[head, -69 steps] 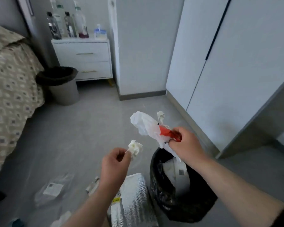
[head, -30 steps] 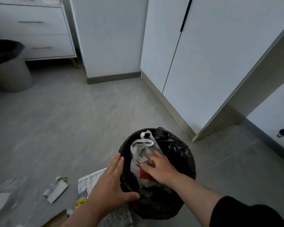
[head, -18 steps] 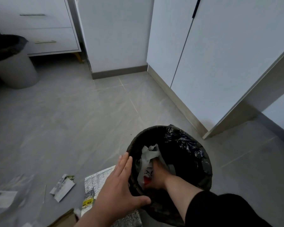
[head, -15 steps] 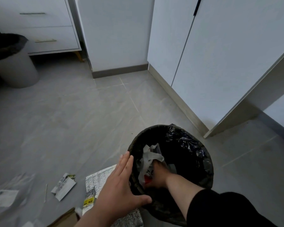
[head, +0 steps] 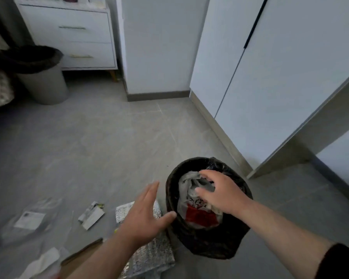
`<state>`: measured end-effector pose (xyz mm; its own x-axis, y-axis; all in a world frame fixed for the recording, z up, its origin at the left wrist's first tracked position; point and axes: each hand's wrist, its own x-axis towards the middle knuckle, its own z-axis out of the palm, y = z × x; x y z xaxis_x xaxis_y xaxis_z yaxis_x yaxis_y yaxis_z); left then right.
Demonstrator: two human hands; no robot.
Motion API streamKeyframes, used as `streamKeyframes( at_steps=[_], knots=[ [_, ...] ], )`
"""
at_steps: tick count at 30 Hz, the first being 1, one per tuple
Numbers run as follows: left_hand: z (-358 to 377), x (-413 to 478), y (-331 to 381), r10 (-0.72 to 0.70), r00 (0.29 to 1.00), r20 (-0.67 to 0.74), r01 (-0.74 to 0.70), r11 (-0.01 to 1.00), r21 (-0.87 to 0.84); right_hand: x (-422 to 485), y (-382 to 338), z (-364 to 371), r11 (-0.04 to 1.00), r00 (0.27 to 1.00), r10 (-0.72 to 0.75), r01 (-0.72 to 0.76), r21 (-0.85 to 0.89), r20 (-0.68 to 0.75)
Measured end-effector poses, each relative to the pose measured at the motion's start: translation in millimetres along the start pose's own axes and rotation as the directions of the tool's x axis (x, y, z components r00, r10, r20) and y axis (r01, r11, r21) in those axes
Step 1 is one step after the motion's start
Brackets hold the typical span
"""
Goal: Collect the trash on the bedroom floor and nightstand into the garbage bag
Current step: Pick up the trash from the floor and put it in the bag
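The left hand (head: 147, 214), low in the centre of the frame, is flat and wide open with its fingers straight. It holds nothing, and its thumb reaches to the left rim of the black garbage bag (head: 206, 246); whether it touches is unclear. The right hand (head: 223, 195) hovers over the bag's mouth with fingers loosely spread, gripping nothing, just above a crumpled white plastic bag with red print (head: 199, 217) that lies inside. The garbage bag stands on the grey tiled floor (head: 93, 146) at lower centre right. To its left lie a silver foil pouch (head: 149, 258), a folded wrapper (head: 92, 215) and a clear labelled bag (head: 29, 220). A white nightstand (head: 79, 39) and a lined waste bin (head: 41, 81) stand at upper left, with white wardrobe doors (head: 290, 77) on the right.
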<state>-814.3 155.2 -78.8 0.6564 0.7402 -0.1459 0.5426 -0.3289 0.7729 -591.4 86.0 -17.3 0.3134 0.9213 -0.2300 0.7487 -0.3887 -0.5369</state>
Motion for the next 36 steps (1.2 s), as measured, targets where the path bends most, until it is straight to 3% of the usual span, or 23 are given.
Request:
streamKeyframes(
  at_steps=[3,7,14,18,20,22,25,27,30,33,36],
  knots=[
    [-36.5,-28.6,-32.5,-0.106,0.979,-0.175,0.098,0.994,-0.056,-2.6,-54.8,15.5,0.979,0.994,-0.063,0.080,0.188,-0.092],
    [-74.4,-66.7,-107.0,-0.338,0.882,-0.327,0.307,0.941,-0.146,8.6,-120.4,71.8,0.954,0.985,-0.156,0.133,0.267,0.067],
    [-82.9,-136.0,-245.0,-0.716,0.602,-0.354,0.667,0.694,-0.272,44.4,-147.6,215.2,0.997,0.893,-0.045,0.016,0.070,0.448],
    [-82.9,-170.3,-296.4,-0.792,0.441,-0.421,0.783,0.569,-0.250,54.8,-150.3,287.8,0.998,0.828,0.056,-0.027,-0.060,0.558],
    [-84.0,-184.5,-314.3,-0.774,0.432,-0.463,0.822,0.549,-0.150,56.1,-150.8,318.0,0.981,0.805,0.024,0.096,-0.170,0.592],
    [-84.3,-192.8,-321.9,-0.804,0.420,-0.421,0.836,0.523,-0.165,58.4,-151.9,340.0,0.910,0.792,-0.070,0.300,-0.286,0.607],
    [-78.9,-191.4,-327.5,-0.795,0.519,-0.315,0.783,0.590,-0.198,64.7,-152.6,362.3,0.790,0.732,-0.160,0.497,-0.359,0.662],
    [-73.8,-184.9,-332.0,-0.764,0.584,-0.274,0.768,0.629,-0.119,67.4,-150.8,374.8,0.740,0.686,-0.165,0.561,-0.371,0.709],
    [-70.1,-176.4,-338.6,-0.735,0.606,-0.304,0.762,0.647,-0.043,70.2,-149.1,388.0,0.662,0.667,-0.192,0.630,-0.407,0.720],
    [-68.0,-172.4,-342.4,-0.751,0.573,-0.329,0.769,0.631,-0.099,72.7,-146.5,391.8,0.652,0.674,-0.202,0.634,-0.416,0.711],
    [-68.7,-170.5,-344.4,-0.710,0.605,-0.359,0.712,0.685,-0.154,73.7,-146.0,388.4,0.678,0.672,-0.173,0.612,-0.408,0.720]
  ],
)
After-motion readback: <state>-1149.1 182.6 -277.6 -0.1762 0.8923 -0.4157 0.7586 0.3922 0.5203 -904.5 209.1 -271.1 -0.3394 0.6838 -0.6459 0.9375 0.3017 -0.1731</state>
